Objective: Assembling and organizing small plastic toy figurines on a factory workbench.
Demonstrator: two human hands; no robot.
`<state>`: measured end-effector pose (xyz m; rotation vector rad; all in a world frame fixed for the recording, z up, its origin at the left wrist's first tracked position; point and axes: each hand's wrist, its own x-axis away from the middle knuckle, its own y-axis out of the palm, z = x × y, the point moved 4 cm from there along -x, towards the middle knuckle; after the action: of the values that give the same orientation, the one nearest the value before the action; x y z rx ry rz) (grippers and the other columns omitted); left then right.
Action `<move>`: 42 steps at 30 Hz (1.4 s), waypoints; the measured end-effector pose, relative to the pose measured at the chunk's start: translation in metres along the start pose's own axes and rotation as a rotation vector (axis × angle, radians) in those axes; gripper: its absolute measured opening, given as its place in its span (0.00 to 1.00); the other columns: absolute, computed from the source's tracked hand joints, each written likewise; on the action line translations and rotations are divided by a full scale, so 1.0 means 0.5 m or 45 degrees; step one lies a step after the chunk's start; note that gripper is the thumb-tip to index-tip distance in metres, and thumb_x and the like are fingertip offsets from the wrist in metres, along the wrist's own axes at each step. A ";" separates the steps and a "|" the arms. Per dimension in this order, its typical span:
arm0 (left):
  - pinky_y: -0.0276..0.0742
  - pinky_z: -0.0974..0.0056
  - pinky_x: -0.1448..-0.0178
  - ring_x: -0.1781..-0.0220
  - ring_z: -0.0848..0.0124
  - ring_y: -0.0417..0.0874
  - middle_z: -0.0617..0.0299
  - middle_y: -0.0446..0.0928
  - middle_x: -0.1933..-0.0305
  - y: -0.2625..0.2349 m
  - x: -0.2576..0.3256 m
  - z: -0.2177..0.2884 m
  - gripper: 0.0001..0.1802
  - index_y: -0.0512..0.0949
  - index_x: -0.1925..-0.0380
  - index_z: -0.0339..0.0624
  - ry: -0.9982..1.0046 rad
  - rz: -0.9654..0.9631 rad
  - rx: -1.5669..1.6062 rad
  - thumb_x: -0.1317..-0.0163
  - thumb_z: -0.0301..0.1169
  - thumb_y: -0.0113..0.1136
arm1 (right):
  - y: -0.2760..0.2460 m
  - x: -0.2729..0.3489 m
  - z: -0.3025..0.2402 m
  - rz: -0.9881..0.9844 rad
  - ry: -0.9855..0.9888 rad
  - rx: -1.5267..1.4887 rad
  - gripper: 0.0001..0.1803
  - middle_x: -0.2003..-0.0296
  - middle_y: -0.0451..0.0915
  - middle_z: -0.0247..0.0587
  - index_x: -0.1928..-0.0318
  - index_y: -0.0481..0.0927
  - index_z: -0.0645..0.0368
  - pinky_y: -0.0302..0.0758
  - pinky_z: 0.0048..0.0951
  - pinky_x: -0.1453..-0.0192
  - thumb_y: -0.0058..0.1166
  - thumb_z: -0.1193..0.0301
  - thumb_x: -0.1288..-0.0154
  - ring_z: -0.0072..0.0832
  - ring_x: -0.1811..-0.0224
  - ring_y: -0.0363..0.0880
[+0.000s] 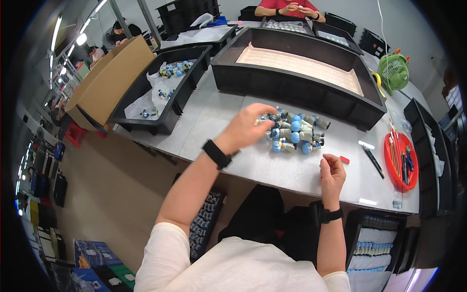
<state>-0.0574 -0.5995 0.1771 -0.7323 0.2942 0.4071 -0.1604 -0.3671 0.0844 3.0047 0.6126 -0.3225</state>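
Observation:
A cluster of small figurines (pixel 296 136) with light blue heads and pale grey bodies lies on the white-grey table. My left hand (pixel 247 127) reaches over the left edge of this cluster. Its thumb and fingers are apart, with part of a figurine showing between them; no firm grip is visible. My right hand (pixel 332 174) is at the table's near edge, to the right of the figurines. Its fingers are curled in toward the thumb, and whatever they may hold is hidden. Just beside it lies a small red piece (pixel 344 159).
A large black bin (pixel 296 78) with a pale liner stands behind the figurines. Another black bin (pixel 168 121) at left holds more figurines. On the right are a dark pen (pixel 374 162), a red basket of brushes (pixel 415 182) and a green fan (pixel 393 73). A person (pixel 287 9) sits opposite.

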 end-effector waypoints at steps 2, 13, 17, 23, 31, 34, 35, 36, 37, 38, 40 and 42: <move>0.69 0.65 0.51 0.55 0.67 0.75 0.56 0.75 0.57 -0.021 0.009 -0.085 0.17 0.74 0.55 0.38 -0.177 -0.007 -0.266 0.47 0.29 0.56 | 0.005 0.000 0.000 -0.002 -0.012 -0.001 0.06 0.73 0.72 0.27 0.63 0.75 0.63 0.63 0.12 0.73 0.51 0.75 0.41 0.11 0.75 0.66; 0.71 0.75 0.57 0.61 0.79 0.75 0.59 0.76 0.62 0.025 0.062 0.010 0.18 0.71 0.53 0.33 -0.303 0.032 0.715 0.46 0.15 0.52 | 0.002 0.011 -0.007 -0.053 -0.047 -0.022 0.09 0.74 0.73 0.30 0.60 0.74 0.65 0.66 0.13 0.70 0.49 0.72 0.38 0.13 0.73 0.70; 0.70 0.74 0.52 0.56 0.76 0.74 0.60 0.74 0.58 0.134 0.095 0.065 0.20 0.71 0.53 0.33 -0.242 -0.114 1.050 0.48 0.14 0.53 | 0.033 0.069 -0.045 -0.308 0.288 -0.626 0.18 0.69 0.76 0.41 0.52 0.70 0.68 0.74 0.20 0.68 0.41 0.64 0.33 0.23 0.71 0.76; 0.71 0.66 0.47 0.53 0.71 0.75 0.56 0.74 0.54 0.240 0.127 0.067 0.17 0.71 0.51 0.34 -0.423 -0.236 1.621 0.41 0.23 0.52 | 0.005 0.136 -0.062 -0.272 0.486 -0.800 0.19 0.62 0.76 0.46 0.48 0.67 0.69 0.77 0.24 0.62 0.40 0.67 0.33 0.28 0.65 0.78; 0.70 0.64 0.45 0.49 0.68 0.74 0.52 0.71 0.49 0.264 0.126 0.103 0.18 0.67 0.48 0.33 -0.425 -0.203 1.585 0.40 0.24 0.50 | -0.042 0.160 -0.061 -0.090 0.320 -0.769 0.18 0.59 0.75 0.46 0.48 0.67 0.68 0.76 0.25 0.58 0.46 0.71 0.36 0.28 0.62 0.77; 0.71 0.65 0.46 0.50 0.69 0.74 0.53 0.72 0.50 0.273 0.135 0.110 0.18 0.68 0.49 0.33 -0.507 -0.202 1.620 0.39 0.25 0.49 | -0.049 0.161 -0.061 -0.072 0.198 -0.627 0.20 0.56 0.74 0.47 0.47 0.67 0.67 0.74 0.24 0.54 0.52 0.76 0.40 0.26 0.59 0.75; 0.72 0.66 0.47 0.51 0.70 0.75 0.53 0.73 0.51 0.275 0.139 0.109 0.17 0.68 0.49 0.33 -0.602 -0.142 1.647 0.39 0.26 0.49 | -0.050 0.161 -0.069 -0.024 0.086 -0.522 0.23 0.54 0.73 0.47 0.47 0.67 0.67 0.73 0.24 0.54 0.54 0.78 0.43 0.25 0.58 0.75; 0.72 0.66 0.47 0.51 0.70 0.75 0.53 0.73 0.51 0.279 0.141 0.106 0.17 0.68 0.49 0.33 -0.604 -0.145 1.643 0.39 0.26 0.49 | -0.051 0.161 -0.077 0.025 -0.024 -0.416 0.25 0.53 0.73 0.47 0.46 0.66 0.67 0.73 0.24 0.53 0.56 0.80 0.46 0.25 0.57 0.74; 0.72 0.67 0.48 0.53 0.71 0.75 0.55 0.73 0.52 0.285 0.145 0.097 0.17 0.69 0.50 0.33 -0.610 -0.167 1.505 0.38 0.28 0.49 | -0.048 0.161 -0.078 0.027 -0.022 -0.419 0.25 0.53 0.73 0.47 0.46 0.66 0.67 0.73 0.24 0.53 0.56 0.80 0.46 0.25 0.57 0.74; 0.73 0.68 0.49 0.55 0.72 0.76 0.56 0.74 0.54 0.290 0.149 0.091 0.17 0.69 0.50 0.33 -0.615 -0.188 1.367 0.37 0.30 0.48 | -0.046 0.161 -0.082 0.037 -0.082 -0.407 0.27 0.52 0.72 0.47 0.46 0.66 0.67 0.73 0.24 0.52 0.58 0.82 0.49 0.24 0.56 0.73; 0.74 0.69 0.52 0.58 0.74 0.77 0.58 0.75 0.57 0.303 0.153 0.092 0.17 0.70 0.51 0.33 -0.687 -0.192 1.503 0.37 0.30 0.49 | -0.045 0.161 -0.085 0.050 -0.142 -0.397 0.30 0.51 0.71 0.47 0.45 0.66 0.66 0.72 0.24 0.51 0.59 0.83 0.51 0.24 0.55 0.73; 0.76 0.70 0.54 0.62 0.75 0.78 0.60 0.76 0.60 0.310 0.156 0.092 0.16 0.71 0.52 0.33 -0.756 -0.197 1.638 0.38 0.30 0.50 | -0.040 0.161 -0.083 -0.040 -0.147 -0.431 0.31 0.51 0.71 0.48 0.45 0.65 0.66 0.72 0.24 0.50 0.61 0.84 0.53 0.23 0.54 0.72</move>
<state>-0.0537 -0.4437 0.0884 0.6282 -0.0961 0.1988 -0.0877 -0.3141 0.1075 2.6364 0.6323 -0.3513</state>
